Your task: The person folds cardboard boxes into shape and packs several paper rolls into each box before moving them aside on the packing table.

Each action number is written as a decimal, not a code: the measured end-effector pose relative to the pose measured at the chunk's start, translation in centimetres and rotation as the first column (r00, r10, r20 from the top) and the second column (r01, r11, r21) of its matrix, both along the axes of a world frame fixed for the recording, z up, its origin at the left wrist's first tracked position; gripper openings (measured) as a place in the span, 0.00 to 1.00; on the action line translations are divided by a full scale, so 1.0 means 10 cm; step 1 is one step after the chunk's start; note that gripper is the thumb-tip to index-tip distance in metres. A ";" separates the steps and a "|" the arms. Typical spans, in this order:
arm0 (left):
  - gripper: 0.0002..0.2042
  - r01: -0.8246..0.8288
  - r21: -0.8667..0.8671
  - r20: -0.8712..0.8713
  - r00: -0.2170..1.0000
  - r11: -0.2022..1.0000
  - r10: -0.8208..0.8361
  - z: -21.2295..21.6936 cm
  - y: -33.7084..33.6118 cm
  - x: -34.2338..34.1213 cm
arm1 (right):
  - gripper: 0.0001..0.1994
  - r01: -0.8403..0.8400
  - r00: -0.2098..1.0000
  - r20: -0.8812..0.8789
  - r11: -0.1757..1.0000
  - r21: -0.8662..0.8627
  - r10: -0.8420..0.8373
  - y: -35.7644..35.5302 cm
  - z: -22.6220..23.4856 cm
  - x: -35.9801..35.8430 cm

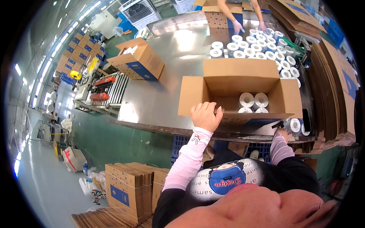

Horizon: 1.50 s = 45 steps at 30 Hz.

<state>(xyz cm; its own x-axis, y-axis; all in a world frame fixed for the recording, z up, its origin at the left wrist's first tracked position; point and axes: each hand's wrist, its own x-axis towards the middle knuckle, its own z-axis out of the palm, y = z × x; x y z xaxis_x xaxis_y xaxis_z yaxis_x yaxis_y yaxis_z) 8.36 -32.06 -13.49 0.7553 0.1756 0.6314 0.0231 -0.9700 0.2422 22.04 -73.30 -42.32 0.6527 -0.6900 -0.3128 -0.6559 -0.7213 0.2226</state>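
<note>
An open cardboard box (237,81) stands at the table's near edge with its flaps folded out. Inside, several white rolls (246,100) stand on end toward the right. My left hand (205,116) is closed over the box's near left corner, thumb raised. Beyond the box's near right side, low by the table edge, my right hand (283,133) is partly hidden. Its fingers are curled at a small black object (278,124) whose kind I cannot make out. Beside that hand lie wrapped rolls (294,124), close to a flat black slab (306,120).
Many wrapped rolls (256,47) crowd the metal table (171,57) at the far right, where another person's hands (237,27) reach among them. A filled box (138,62) stands left, by a roller conveyor (110,89). Flattened cartons (330,87) lean right; more (129,190) stand behind me.
</note>
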 end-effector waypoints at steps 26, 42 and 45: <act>0.13 0.252 -0.208 0.118 0.966 0.945 -0.232 -0.27 0.36 0.33 | 0.23 -0.475 0.859 -0.238 0.879 -0.044 0.453 0.12 0.40 -0.07; 0.10 0.308 -0.078 -0.243 0.916 0.948 -0.318 -0.11 0.59 0.34 | 0.23 -0.486 0.846 -0.305 0.867 -0.108 0.436 -0.08 0.17 0.04; 0.10 0.309 -0.100 -0.233 0.917 0.946 -0.324 -0.09 0.57 0.29 | 0.21 -0.477 0.861 -0.275 0.868 -0.141 0.428 -0.13 0.14 0.05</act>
